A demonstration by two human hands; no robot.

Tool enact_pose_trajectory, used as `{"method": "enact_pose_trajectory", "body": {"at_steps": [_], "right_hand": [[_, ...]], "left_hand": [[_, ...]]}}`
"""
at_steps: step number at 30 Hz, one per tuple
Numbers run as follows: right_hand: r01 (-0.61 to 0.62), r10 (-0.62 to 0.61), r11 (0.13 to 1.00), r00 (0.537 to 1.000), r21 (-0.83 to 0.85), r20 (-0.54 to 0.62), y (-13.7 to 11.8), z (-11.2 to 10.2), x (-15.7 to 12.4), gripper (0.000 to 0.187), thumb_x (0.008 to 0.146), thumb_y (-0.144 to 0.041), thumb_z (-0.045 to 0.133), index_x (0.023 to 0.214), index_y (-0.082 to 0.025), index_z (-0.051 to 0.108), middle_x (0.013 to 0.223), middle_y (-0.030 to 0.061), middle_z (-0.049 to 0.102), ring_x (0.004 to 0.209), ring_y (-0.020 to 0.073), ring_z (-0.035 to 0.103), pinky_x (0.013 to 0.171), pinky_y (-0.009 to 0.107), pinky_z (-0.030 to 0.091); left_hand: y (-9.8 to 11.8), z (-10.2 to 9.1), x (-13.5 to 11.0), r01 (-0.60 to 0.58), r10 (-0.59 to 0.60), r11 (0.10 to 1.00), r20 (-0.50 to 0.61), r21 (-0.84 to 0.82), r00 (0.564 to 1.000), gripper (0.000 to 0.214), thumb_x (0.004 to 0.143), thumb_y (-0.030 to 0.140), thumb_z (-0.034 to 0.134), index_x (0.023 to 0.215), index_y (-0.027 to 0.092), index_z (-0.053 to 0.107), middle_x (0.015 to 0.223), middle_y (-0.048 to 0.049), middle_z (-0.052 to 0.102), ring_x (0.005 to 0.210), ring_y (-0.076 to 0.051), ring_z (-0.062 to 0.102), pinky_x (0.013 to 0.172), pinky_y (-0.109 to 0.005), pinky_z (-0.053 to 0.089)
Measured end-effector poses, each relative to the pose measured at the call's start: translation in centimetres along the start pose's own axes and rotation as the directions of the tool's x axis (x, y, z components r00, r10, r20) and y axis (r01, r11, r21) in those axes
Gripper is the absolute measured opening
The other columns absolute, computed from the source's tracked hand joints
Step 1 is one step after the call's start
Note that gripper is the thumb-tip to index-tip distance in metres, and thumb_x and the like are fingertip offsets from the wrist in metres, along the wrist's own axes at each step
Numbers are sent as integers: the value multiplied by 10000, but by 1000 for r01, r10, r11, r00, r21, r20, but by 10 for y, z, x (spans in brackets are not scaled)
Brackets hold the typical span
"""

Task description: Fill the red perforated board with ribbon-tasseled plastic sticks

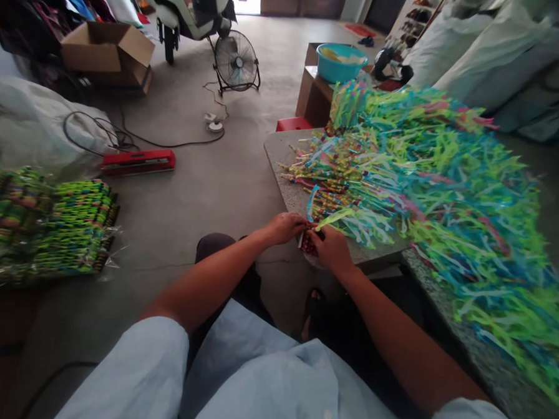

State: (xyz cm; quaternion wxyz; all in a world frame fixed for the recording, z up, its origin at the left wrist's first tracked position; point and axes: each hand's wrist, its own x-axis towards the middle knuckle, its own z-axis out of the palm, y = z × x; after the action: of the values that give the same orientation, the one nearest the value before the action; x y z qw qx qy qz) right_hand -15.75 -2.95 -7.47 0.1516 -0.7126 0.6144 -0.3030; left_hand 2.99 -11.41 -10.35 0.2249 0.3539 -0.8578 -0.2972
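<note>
grey speckled stone made up the table (280, 152), and from my distant post i saw its near left edge right beside both hands, with concrete floor (204, 198) stretching off to the left. my left hand (286, 226) had its fingertips drawn together at the top of a small dark red patterned piece (309, 243); exactly what they pinched i could not tell. my right hand (334, 251) pinched that piece between thumb and fingers at the table's edge, with pale green ribbons (340, 216) lying just beyond the grip.

a big heap of green and blue ribbons (468, 156) filled the tabletop's right side, spilling near the right forearm, and thin sticks (300, 169) poked toward the left edge. farther off stood a red stool (294, 124), a blue basin (336, 70) and a fan (235, 60). leftward, a black cord (182, 144) crossed the floor near bagged bundles (72, 226).
</note>
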Motion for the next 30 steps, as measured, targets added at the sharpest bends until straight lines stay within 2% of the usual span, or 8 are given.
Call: {"method": "enact_pose_trajectory", "body": {"at_steps": [3,6,11,16,20,26,30], "right_hand": [[60,-57,989,998,-132,24,-4,-2,-1,249,1007,-367,547,864,-187,644,901,116,714,874,253,667,802,336,471],[109,-95,971,993,-214,74,-6,-2,-2,258,1036,-347,509,923,-174,663,932,129,707,914,261,662,828,337,467],[73,-19,946,985,-315,171,-9,-2,-2,264,1047,-307,503,989,-149,706,963,158,719,983,278,672,890,342,472],[54,19,922,983,-383,184,-26,-3,1,221,1046,-280,504,1044,-151,684,1013,160,720,975,265,679,845,325,475],[0,53,936,989,-351,142,-37,-1,1,192,1034,-262,509,1057,-153,665,1033,160,723,999,260,682,831,313,471],[-177,184,976,982,-122,46,-36,5,-1,183,1002,-282,572,1106,-154,650,1037,129,749,986,253,704,861,315,473],[-155,164,978,985,-142,58,-36,2,2,148,1007,-290,581,1057,-172,656,997,109,749,952,245,702,837,308,462]], "left_hand": [[1,0,0,7,-7,1000,-4,-9,1000,258,1029,314,588,1148,231,801,1062,-57,780,975,-161,707,868,-231,512],[3,0,0,12,-13,999,-1,-35,1000,255,1023,307,594,1148,234,804,1066,-52,783,960,-154,708,870,-225,510],[4,-3,1,39,-37,997,23,-69,999,258,1013,319,598,1141,251,811,1084,-44,787,996,-162,710,874,-225,512],[6,-5,0,64,-62,996,24,-60,998,241,993,270,599,1089,217,814,1012,-43,778,918,-153,699,851,-226,509],[9,-5,0,52,-51,998,16,-31,999,221,991,252,608,1042,194,815,966,-54,766,896,-155,690,857,-227,502],[9,-6,-1,27,-27,1000,-5,1,1000,221,999,256,602,1037,186,808,937,-58,758,865,-150,691,833,-224,511],[7,-8,-2,18,-18,1000,-9,4,1000,220,994,261,599,1045,202,804,974,-57,759,906,-159,700,850,-234,527]]}}
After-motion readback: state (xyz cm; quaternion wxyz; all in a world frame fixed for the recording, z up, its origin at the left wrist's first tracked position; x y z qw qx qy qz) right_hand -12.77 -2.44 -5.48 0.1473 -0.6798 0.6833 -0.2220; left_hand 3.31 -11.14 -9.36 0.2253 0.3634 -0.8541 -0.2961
